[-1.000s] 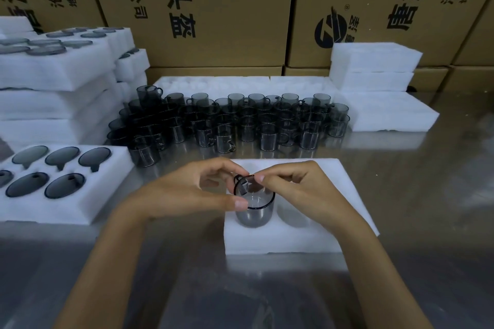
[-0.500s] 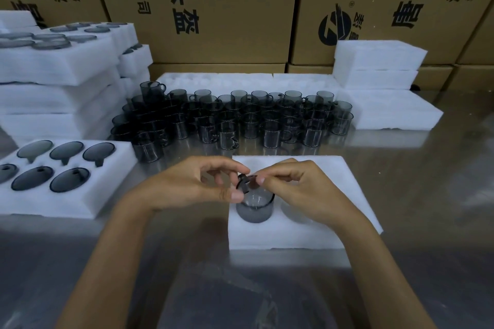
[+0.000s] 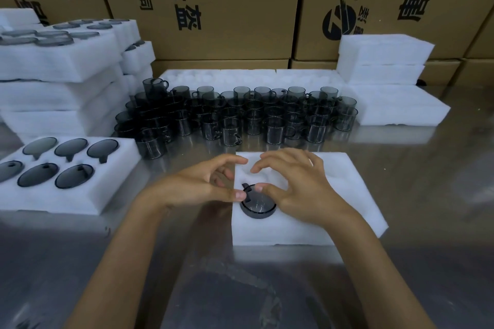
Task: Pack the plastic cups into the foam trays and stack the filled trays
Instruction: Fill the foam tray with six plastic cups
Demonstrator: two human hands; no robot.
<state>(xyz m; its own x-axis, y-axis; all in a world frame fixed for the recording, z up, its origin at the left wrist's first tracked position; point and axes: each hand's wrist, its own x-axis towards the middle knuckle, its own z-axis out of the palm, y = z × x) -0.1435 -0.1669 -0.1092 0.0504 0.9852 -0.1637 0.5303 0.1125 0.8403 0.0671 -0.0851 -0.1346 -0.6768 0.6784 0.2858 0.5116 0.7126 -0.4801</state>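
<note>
Head view: a person's two bare forearms reach over a shiny metal worktop.
Foam tray: a white foam tray lies near the middle, under both hands.
Cup in tray: one smoky grey plastic cup sits sunk in the tray's near-left pocket, its rim just above the foam and its handle pointing far-left.
Left hand: the left hand rests at the tray's left edge; its thumb tip touches the cup's rim, the other fingers loosely spread and raised, gripping nothing.
Right hand: the right hand hovers over the tray; its thumb tip presses the rim by the handle, the other fingers arched wide above the foam.
Loose cups: a crowd of matching cups stands farther back.
Filled tray: a tray of six cups lies to the left.
Stacks: filled trays pile up far left; empty foam trays far right.
Background: printed cardboard boxes.
</note>
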